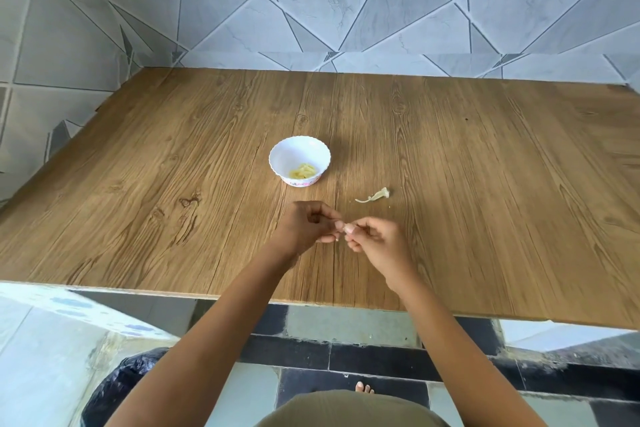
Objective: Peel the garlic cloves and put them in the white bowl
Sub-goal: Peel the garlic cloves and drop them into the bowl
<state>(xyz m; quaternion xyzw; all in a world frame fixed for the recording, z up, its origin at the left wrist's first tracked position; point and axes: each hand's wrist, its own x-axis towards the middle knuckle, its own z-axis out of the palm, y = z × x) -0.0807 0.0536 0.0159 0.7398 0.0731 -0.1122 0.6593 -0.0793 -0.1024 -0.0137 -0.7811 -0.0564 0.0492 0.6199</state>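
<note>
Head camera, nearest first: two hands meet above the front of the wooden table (pixel 485 184), the left hand (pixel 304 225) and the right hand (pixel 374 243) each with fingers curled, together pinching one small garlic clove (pixel 346 228) between their fingertips. Just beyond, to the right, one scrap of garlic skin (pixel 375 195) with a thin tail lies flat on the wood, apart from everything else. Farther back and left stands one white bowl (pixel 277 152) holding a small heap of peeled cloves (pixel 303 170), perhaps four or five, too blurred to count surely.
</note>
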